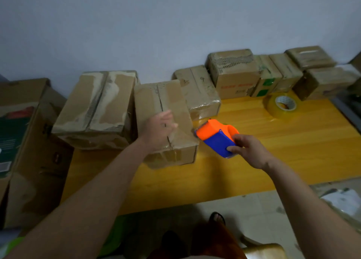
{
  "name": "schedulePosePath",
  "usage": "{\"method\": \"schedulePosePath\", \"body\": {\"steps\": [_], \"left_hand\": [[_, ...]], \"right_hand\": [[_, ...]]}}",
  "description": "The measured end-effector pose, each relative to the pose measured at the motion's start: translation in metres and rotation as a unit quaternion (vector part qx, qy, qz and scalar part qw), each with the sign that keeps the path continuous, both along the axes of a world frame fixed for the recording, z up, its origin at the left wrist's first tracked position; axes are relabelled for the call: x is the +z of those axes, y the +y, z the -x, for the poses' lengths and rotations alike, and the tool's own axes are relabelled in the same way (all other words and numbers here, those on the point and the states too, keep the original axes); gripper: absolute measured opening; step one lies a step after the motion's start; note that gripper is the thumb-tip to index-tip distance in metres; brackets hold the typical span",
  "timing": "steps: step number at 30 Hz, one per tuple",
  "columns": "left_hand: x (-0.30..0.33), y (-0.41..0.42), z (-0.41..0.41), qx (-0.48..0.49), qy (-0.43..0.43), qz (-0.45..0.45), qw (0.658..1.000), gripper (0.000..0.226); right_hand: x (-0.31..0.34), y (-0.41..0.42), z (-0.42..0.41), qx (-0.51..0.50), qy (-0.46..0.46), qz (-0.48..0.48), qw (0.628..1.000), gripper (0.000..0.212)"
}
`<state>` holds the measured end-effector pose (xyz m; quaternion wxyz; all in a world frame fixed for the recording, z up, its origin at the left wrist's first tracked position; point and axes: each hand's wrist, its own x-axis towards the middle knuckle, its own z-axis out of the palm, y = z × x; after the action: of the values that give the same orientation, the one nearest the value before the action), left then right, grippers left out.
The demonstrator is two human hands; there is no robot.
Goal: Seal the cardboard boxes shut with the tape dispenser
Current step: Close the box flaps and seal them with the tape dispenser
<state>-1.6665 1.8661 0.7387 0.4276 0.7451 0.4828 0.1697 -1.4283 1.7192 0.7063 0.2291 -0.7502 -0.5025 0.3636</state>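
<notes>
A worn cardboard box (156,102) stands on the yellow table (273,141), its top flaps meeting along a cracked centre seam. My left hand (159,129) rests flat on the near part of its top, fingers spread. My right hand (248,151) grips the orange and blue tape dispenser (216,137), whose front end touches the box's near right top edge. A clear strip of tape lies across the box top between the dispenser and my left hand.
A larger box (97,106) stands just left of the worked box. Several taped boxes (234,73) line the wall at the back right. A spare tape roll (281,105) lies on the table. A big carton (23,141) stands at the left edge.
</notes>
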Motion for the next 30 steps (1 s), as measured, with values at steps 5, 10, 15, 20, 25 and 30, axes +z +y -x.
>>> {"method": "schedulePosePath", "body": {"steps": [5, 10, 15, 20, 25, 30], "left_hand": [[0.038, -0.005, -0.021, -0.085, -0.044, 0.101, 0.990, 0.041], [0.045, -0.024, -0.016, -0.110, -0.073, 0.143, 0.981, 0.045], [0.039, -0.031, 0.002, -0.061, -0.139, 0.267, 0.952, 0.037], [0.021, -0.031, 0.022, -0.001, -0.198, 0.371, 0.907, 0.021], [0.001, -0.035, 0.035, 0.148, -0.180, 0.266, 0.935, 0.016], [-0.016, -0.042, 0.056, 0.232, -0.131, 0.225, 0.937, 0.017]], "right_hand": [[0.056, -0.006, 0.001, 0.091, 0.045, -0.008, 0.995, 0.013], [0.073, -0.014, 0.007, 0.101, 0.089, 0.016, 0.991, 0.015], [0.075, -0.015, 0.015, 0.103, 0.123, 0.069, 0.985, 0.013], [0.078, -0.003, 0.036, 0.086, 0.181, 0.087, 0.976, 0.050], [0.073, 0.013, 0.063, 0.133, 0.185, 0.090, 0.970, 0.052], [0.078, 0.025, 0.070, 0.175, 0.200, 0.114, 0.957, 0.038]]}}
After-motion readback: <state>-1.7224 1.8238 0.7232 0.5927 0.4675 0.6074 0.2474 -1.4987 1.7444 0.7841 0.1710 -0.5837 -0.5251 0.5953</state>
